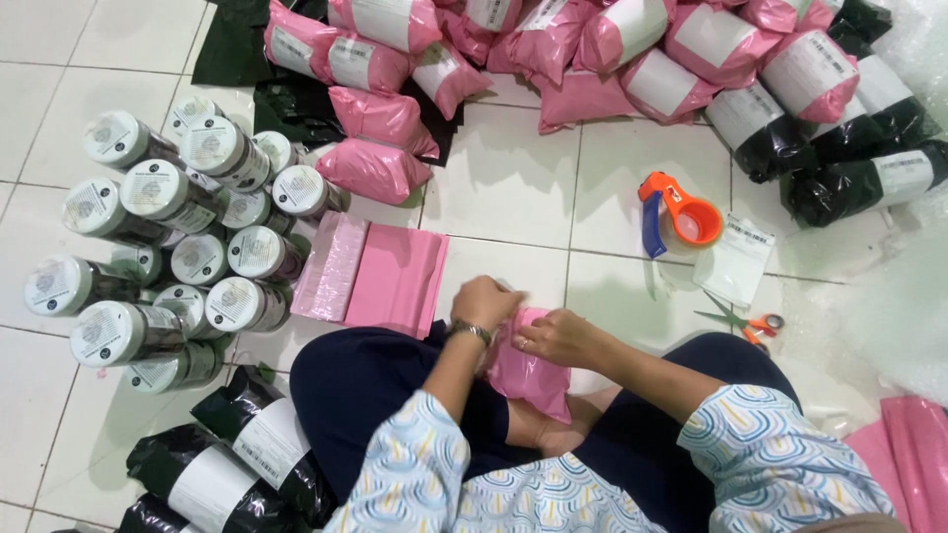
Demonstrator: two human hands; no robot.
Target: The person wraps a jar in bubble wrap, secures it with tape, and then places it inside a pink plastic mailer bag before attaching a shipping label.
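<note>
Patterned sleeves frame the lap, where my left hand [484, 304] and right hand [556, 338] pinch shut a pink mailer parcel [530, 375]. Beyond the parcel lie finished pink parcels [553, 44]; to its left, unpacked lidded jars [173, 252] and flat pink mailers [398, 278] remain.

A pink parcel [533, 375] sits low in the frame's centre, on the person's lap. It is plump, crumpled plastic, its top pinched between both hands.
</note>
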